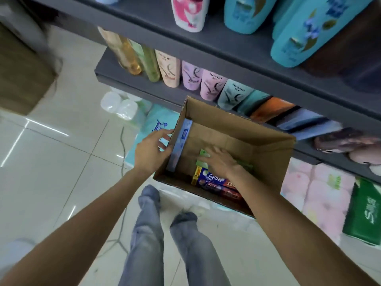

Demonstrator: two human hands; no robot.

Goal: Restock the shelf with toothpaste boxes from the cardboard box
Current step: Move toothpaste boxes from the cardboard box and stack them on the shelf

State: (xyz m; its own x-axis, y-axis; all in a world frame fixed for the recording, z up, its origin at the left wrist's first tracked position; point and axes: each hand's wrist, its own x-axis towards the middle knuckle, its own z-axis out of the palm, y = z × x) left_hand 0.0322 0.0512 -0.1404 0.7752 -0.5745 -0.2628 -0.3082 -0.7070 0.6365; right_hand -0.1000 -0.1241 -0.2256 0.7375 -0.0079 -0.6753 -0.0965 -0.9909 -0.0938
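The pick-up step is in hand. The carton [237, 129] sits by the shelf [144, 87], and the left hand [151, 150] steadies its left wall, fingers curled around the edge beside a pale blue box [181, 141] standing inside. The right hand [221, 159] reaches in, fingers loosely spread over a green box [203, 156] (blurred, grip not yet closed). Dark blue toothpaste boxes [214, 182] lie at the near wall. Next, the fingers likely need to close on one box and lift it clear.
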